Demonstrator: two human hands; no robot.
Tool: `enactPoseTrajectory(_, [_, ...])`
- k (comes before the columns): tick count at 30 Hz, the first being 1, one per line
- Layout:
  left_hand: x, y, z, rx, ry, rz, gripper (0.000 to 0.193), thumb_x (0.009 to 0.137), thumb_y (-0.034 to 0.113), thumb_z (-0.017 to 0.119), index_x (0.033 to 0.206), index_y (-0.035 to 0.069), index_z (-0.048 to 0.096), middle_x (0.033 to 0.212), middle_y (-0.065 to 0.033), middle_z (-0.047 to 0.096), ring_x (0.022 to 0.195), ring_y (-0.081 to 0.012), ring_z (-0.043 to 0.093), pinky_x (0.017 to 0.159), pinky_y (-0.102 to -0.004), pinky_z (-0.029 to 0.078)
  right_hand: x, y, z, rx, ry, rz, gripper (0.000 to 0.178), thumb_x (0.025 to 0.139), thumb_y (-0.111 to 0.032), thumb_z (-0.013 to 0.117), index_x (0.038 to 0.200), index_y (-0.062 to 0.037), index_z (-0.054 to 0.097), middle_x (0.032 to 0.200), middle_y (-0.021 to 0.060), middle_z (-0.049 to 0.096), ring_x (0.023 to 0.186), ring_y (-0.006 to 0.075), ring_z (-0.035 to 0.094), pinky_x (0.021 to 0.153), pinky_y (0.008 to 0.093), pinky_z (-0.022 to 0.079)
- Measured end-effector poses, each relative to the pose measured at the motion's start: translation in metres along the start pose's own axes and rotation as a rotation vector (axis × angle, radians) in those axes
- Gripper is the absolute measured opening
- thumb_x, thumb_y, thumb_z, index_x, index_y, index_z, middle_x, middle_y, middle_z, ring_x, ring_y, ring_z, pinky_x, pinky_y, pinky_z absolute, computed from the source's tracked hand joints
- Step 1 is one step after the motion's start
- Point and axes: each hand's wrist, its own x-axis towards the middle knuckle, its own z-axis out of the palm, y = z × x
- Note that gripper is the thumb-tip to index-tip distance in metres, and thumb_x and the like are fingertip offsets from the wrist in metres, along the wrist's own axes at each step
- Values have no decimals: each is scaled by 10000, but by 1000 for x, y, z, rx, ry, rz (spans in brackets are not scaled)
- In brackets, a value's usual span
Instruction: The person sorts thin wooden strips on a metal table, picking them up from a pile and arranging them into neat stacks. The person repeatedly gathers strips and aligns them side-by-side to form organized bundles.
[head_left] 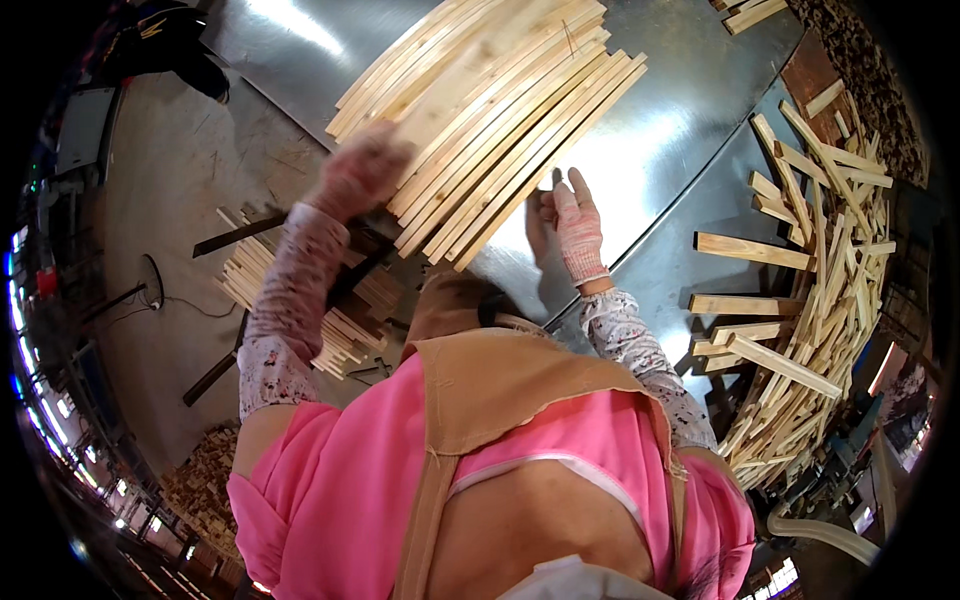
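Note:
Long pale wooden strips (520, 150) lie side by side in a slanting stack on a shiny metal table (650, 190). At the stack's left edge, my left hand (365, 172) is smeared by motion and looks closed. From it a blurred wooden strip (455, 105) runs up and right over the others. My right hand (578, 228), in a pinkish knitted glove with bare fingertips, hovers by the stack's right edge. Its fingers are apart and nothing is in them. Both forearms wear patterned sleeves.
To the right, a large jumbled heap of wooden pieces (810, 330) pokes over the table. More strips (255, 275) rest on a dark frame (235, 235) low on the left. A person in dark clothing (170, 45) is at the upper left. Several short pieces (752, 14) lie at the far right.

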Motion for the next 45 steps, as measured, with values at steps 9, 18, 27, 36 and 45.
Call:
enactPoseTrajectory(9, [51, -29, -35, 356, 63, -346, 730, 967, 394, 688, 1602, 116, 459, 1523, -202, 604, 1399, -374, 582, 1178, -463, 476, 30, -1, 38, -751, -23, -2, 1045, 968, -557, 643, 1667, 72, 190, 1220, 383, 701, 1180, 485, 698, 1014, 484, 530])
enactPoseTrajectory(18, [35, -22, 1, 207, 318, -186, 771, 910, 276, 765, 1593, 71, 470, 1438, -244, 633, 1331, -409, 611, 1133, -479, 503, 26, -3, 46, -841, -32, -39, 1086, 1002, -580, 627, 1666, 120, 130, 1150, 378, 728, 1114, 502, 718, 981, 506, 543])
enactPoseTrajectory(27, [29, 24, 40, 398, 195, -314, 972, 845, 242, 833, 1662, -20, 377, 1421, -255, 645, 1345, -420, 606, 1152, -460, 495, 23, -15, 30, -882, -110, 55, 964, 1023, -506, 588, 1695, 64, 197, 1352, 379, 664, 1237, 490, 677, 1113, 447, 523])
enactPoseTrajectory(36, [21, 71, 89, 465, 443, -44, 861, 935, 245, 756, 1658, -13, 367, 1677, -259, 418, 1508, -431, 442, 1269, -522, 367, -112, -58, -329, -707, 1308, -619, 426, 1009, -270, 697, 1312, 25, 640, 1077, 160, 722, 999, 307, 686, 919, 414, 572])
enactPoseTrajectory(45, [113, 398, 364, 147, 18, 755, 588, 1001, 309, 687, 1464, -40, 588, 1405, -267, 675, 1281, -409, 666, 1101, -460, 524, -153, -51, -437, -801, 927, -322, 435, 1032, -382, 648, 1159, 33, 677, 960, 218, 730, 904, 373, 703, 838, 482, 582])
